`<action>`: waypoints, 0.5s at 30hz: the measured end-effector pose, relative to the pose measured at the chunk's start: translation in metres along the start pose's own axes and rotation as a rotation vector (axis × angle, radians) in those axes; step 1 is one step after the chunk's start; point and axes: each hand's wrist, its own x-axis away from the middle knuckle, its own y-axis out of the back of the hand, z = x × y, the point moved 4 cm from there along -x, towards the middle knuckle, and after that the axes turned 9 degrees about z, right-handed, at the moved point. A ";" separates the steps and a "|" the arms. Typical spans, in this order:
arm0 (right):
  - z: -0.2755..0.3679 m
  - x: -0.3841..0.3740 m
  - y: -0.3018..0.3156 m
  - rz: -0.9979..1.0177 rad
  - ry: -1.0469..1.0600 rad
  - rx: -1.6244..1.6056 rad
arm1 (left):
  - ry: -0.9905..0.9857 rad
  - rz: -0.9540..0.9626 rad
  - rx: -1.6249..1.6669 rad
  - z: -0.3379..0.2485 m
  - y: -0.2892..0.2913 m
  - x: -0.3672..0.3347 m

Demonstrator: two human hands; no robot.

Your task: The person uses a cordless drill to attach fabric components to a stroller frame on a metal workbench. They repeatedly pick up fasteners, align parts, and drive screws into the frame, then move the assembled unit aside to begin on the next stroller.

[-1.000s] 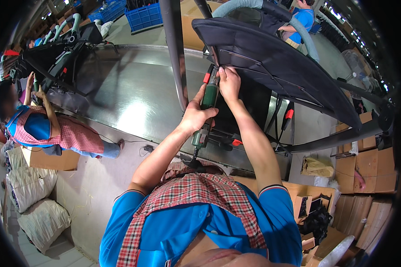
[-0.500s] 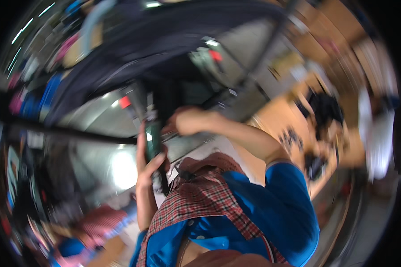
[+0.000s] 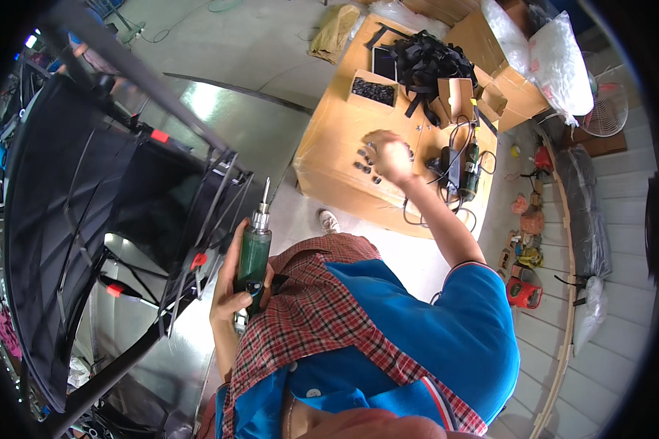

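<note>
Your right hand [image 3: 393, 157] has left the black fabric panel [image 3: 44, 183] and its frame for the cardboard-covered table [image 3: 329, 164], while your left hand [image 3: 225, 300] has brought the green driver [image 3: 253, 256] away from the frame to the front of your checked apron [image 3: 300, 325]. The left wraps the driver's barrel, fingers closed around it, its bit pointing away from you. The right, blurred, hovers above small black pieces [image 3: 366, 169] scattered near the middle of the table's near edge; whether it pinches one cannot be told.

The step in hand looks like fetching a small part between turns of the driver; picking one up would call for a light fingertip pinch, with the driver held clear of the frame.

Materials contrast sharply: the driver's smooth green cylinder ends in bright metal; the pieces are stubby; limp, flat straps [image 3: 436, 62] tangle toward the table's far edge; an open carton [image 3: 373, 90] of black bits stands by its left edge. Behind your left hand, taut, dark cloth stretches over thin rods.
</note>
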 end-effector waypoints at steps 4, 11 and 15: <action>-0.099 0.031 -0.025 0.056 -0.426 -0.375 | 0.119 0.018 -0.054 0.014 -0.021 -0.047; -0.119 0.023 -0.046 0.104 -0.310 -0.283 | 0.226 -0.008 -0.169 0.037 -0.042 -0.094; -0.103 -0.015 -0.010 0.060 -0.300 -0.895 | 0.248 -0.025 -0.165 0.029 -0.053 -0.100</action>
